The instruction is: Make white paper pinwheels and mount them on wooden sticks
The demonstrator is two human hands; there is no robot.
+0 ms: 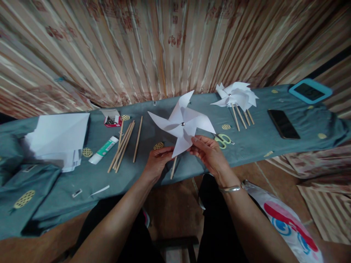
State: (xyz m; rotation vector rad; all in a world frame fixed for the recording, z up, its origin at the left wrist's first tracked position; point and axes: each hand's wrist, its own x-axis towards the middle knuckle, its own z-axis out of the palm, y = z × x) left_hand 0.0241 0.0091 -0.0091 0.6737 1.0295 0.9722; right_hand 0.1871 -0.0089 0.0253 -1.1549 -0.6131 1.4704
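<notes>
A white paper pinwheel [189,118] with a shiny pin at its centre is held up in front of me, above the cloth-covered table. My right hand [207,151] pinches a lower blade between thumb and fingers. At the lower left blade, my left hand [157,162] is closed with thumb and fingertips together, partly hidden by the paper. Below the pinwheel the end of a wooden stick [173,170] shows. Green-handled scissors [222,140] lie just beyond my right hand. Several loose wooden sticks [123,148] rest left of the pinwheel.
Finished pinwheels [238,95] lie stacked at the back right, near a black phone [283,124] and a blue-framed device [310,91]. Leftward are a glue stick [104,149], a small box of pins [113,119] and white paper sheets [61,128]. A plastic bag [285,219] sits on the floor.
</notes>
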